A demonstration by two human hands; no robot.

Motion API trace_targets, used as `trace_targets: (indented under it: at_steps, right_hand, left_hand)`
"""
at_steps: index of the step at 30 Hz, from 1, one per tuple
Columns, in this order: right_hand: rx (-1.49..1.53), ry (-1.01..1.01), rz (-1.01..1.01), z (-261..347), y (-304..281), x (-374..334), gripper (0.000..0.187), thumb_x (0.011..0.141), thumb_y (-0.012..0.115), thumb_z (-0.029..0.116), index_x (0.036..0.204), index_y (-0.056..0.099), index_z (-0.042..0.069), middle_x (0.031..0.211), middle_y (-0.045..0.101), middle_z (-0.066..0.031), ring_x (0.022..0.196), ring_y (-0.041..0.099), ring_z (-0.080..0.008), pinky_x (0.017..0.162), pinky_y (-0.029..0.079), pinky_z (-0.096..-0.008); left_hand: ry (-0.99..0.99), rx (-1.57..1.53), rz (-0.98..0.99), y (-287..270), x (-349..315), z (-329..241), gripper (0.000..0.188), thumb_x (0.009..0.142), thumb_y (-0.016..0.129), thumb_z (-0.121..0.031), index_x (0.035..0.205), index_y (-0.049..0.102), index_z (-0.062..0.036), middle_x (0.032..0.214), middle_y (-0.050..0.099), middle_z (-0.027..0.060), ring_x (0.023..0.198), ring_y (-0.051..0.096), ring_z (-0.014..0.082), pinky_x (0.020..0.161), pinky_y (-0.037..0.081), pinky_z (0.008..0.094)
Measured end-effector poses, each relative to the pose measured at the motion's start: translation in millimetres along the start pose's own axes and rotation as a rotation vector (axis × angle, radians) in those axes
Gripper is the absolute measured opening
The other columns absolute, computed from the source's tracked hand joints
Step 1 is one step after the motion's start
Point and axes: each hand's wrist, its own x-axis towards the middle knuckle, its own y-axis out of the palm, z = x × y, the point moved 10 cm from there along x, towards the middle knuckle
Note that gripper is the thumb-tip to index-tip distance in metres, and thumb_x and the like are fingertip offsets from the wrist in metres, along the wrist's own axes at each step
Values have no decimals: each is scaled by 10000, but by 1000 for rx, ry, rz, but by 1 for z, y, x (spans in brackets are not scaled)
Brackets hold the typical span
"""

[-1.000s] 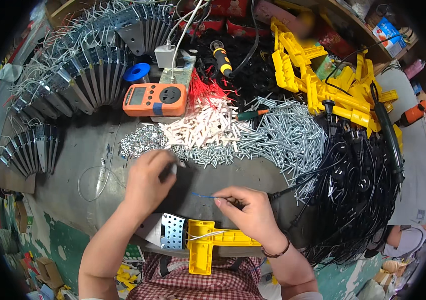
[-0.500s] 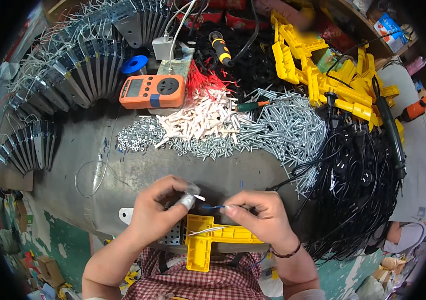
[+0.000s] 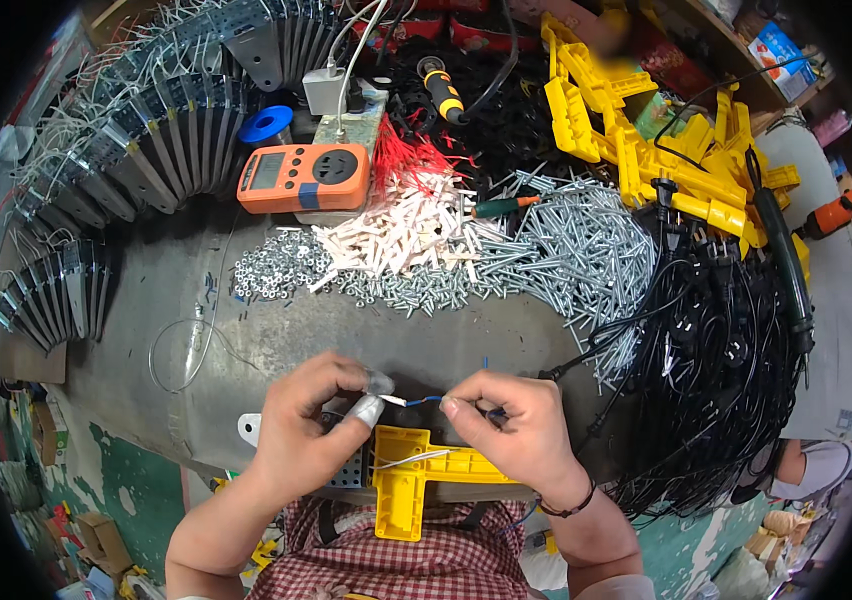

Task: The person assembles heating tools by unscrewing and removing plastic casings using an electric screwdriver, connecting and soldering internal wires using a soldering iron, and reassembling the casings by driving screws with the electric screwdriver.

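Observation:
My left hand (image 3: 311, 420) pinches a short white sleeve (image 3: 394, 401) between thumb and forefinger, the fingertips wrapped in pale tape. Opposite it, my right hand (image 3: 511, 425) grips a thin blue wire (image 3: 426, 400) with thumb and forefinger. The wire's end meets the sleeve's tip; whether it is inside cannot be seen. Below the hands lies a yellow plastic handle shell (image 3: 401, 510), hollow side up, at the table's near edge. A white wire (image 3: 416, 459) crosses it. Beside the shell, a perforated metal plate (image 3: 350, 472) is partly hidden by my left wrist.
Beyond my hands are heaps of white sleeves (image 3: 396, 235), screws (image 3: 596, 240) and nuts (image 3: 276, 268). An orange meter (image 3: 303, 180) stands behind them. Black power cords (image 3: 716, 370) and yellow shells (image 3: 636, 150) pile up on the right; metal plates with wires (image 3: 171, 140) line the left.
The white sleeve and the blue wire have come together, end to end, where a gap lay between them before. My right hand has shifted slightly; the left is nearly in place.

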Motion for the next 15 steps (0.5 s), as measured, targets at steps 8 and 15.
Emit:
trace_targets:
  at_steps: [8,15]
  right_hand:
    - [-276,-206,-183,27,-3,-10,110,748,689,108,702,595,75,535,528,-52,467,547,-208,453,403,-306]
    - [-276,-243,-181,34,3,-14,95,741,687,87,714,597,71,548,541,-57,476,554,-218,463,410,-310]
  left_hand:
    - [241,294,-107,-3,-8,-33,172,665,614,31,831,575,6,817,575,115,763,567,230,702,446,306]
    - [27,23,-151,-4,-13,-7,147,751,606,19,891,560,20,885,607,105,821,597,187,751,462,293]
